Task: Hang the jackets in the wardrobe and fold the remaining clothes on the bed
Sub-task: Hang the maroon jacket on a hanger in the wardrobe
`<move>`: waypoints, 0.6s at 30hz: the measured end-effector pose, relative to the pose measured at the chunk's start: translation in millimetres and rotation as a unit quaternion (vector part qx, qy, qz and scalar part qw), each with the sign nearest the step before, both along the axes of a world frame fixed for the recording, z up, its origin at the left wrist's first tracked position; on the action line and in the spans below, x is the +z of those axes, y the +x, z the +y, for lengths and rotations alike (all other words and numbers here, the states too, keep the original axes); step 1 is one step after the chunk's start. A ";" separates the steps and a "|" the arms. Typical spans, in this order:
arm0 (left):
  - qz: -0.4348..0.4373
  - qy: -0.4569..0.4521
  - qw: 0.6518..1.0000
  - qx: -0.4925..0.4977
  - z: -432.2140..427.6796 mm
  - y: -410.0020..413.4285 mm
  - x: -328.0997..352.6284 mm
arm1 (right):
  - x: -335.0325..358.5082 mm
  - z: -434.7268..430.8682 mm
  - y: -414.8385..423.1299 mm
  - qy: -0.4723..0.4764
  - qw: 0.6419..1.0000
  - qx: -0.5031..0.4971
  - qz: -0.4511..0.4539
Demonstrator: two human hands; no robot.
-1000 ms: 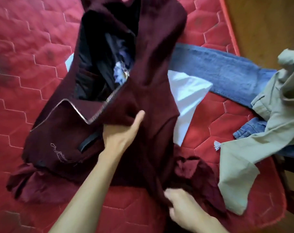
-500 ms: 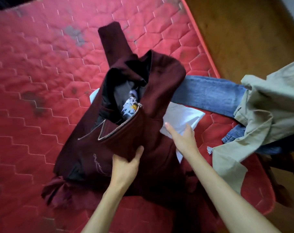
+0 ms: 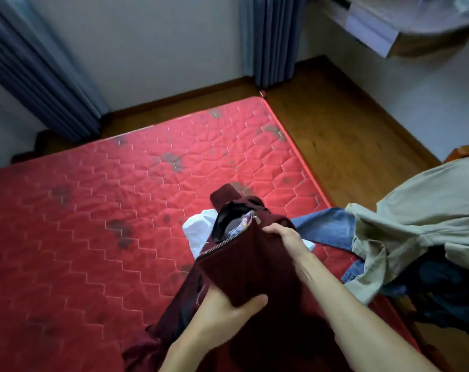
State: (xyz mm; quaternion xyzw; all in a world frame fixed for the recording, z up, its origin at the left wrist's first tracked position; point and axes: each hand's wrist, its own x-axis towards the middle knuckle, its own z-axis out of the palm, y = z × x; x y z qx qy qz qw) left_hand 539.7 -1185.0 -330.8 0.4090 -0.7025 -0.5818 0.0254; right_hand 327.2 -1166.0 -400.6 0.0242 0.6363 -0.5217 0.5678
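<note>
As the left hand [image 3: 222,310] clutches the maroon jacket [image 3: 255,267], the right hand [image 3: 284,234] grips its top.

Left forearm [image 3: 190,350] and right forearm [image 3: 348,304] extend from the near edge; the left hand [image 3: 228,310] grips the maroon jacket [image 3: 255,269] low, thumb uppermost, and the right hand [image 3: 281,233] clutches it farther up, fingers curled.
</note>
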 end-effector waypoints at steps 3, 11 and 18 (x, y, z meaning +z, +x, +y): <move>-0.146 0.053 0.969 -0.192 -12.0 21.8 54.3 | 84.0 5.3 -11.7 -0.084 0.996 -0.013 -0.010; -0.099 -0.167 0.980 -0.046 -92.0 32.8 158.8 | 257.0 32.9 19.5 -0.206 0.963 0.123 0.122; -0.007 -0.220 0.975 0.034 -102.0 -12.8 151.3 | 355.6 47.1 9.5 -0.366 0.904 0.190 0.108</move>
